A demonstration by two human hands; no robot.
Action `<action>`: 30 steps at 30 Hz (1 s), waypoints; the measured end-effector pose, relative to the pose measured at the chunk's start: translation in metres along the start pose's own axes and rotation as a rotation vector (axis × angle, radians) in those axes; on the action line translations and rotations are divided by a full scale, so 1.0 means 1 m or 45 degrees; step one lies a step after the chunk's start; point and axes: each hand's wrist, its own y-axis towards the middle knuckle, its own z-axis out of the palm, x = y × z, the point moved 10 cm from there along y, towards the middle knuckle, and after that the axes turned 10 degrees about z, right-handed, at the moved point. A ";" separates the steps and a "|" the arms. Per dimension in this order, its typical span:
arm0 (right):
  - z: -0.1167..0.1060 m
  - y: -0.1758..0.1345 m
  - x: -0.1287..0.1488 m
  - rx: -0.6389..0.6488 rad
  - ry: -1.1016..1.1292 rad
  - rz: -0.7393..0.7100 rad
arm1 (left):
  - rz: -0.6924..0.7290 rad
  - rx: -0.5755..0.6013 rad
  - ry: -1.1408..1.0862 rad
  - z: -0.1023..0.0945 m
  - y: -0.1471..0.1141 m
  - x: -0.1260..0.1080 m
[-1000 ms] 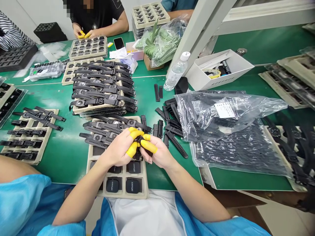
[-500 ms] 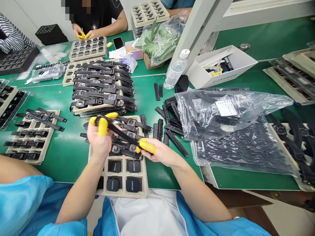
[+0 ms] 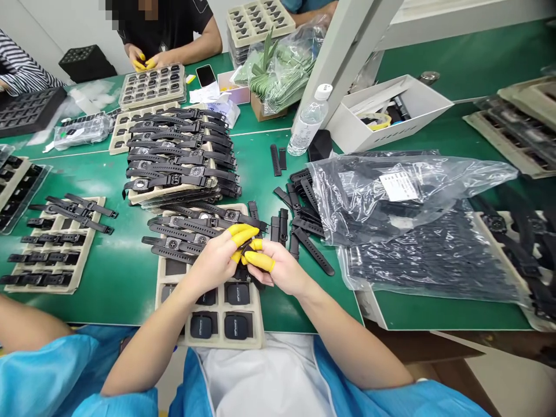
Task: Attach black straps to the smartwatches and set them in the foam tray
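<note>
Centrally, a black piece (image 3: 246, 250) (perhaps a strap end, since fingers mostly hide it) sits pinched between the left hand (image 3: 222, 253) and the right hand (image 3: 278, 265), over the beige tray (image 3: 226, 343); loose black straps (image 3: 313, 251) lie just to the right.

My fingers (image 3: 260, 262) mostly cover the black piece (image 3: 247, 249) I'm holding — can't make it out — and the far-right trays (image 3: 519, 94) get cropped.

Green worktop (image 3: 121, 260) spreading across my remote view, pale wall (image 3: 73, 29) at my ten o'clock, slanting pale post (image 3: 343, 58) at one, white ledge (image 3: 456, 23) at two, light floor (image 3: 499, 376) at four.
</note>
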 end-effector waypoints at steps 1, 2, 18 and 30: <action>-0.001 0.001 -0.002 -0.009 0.018 0.018 | 0.010 0.022 0.020 0.001 0.000 0.000; -0.003 0.001 -0.003 -0.029 0.048 0.032 | 0.015 0.030 0.033 0.000 0.000 0.000; -0.006 0.001 0.002 -0.028 0.069 -0.029 | -0.075 0.028 0.103 0.000 -0.003 0.003; -0.003 0.003 0.000 -0.073 0.287 0.017 | -0.049 0.013 0.169 0.002 -0.004 0.001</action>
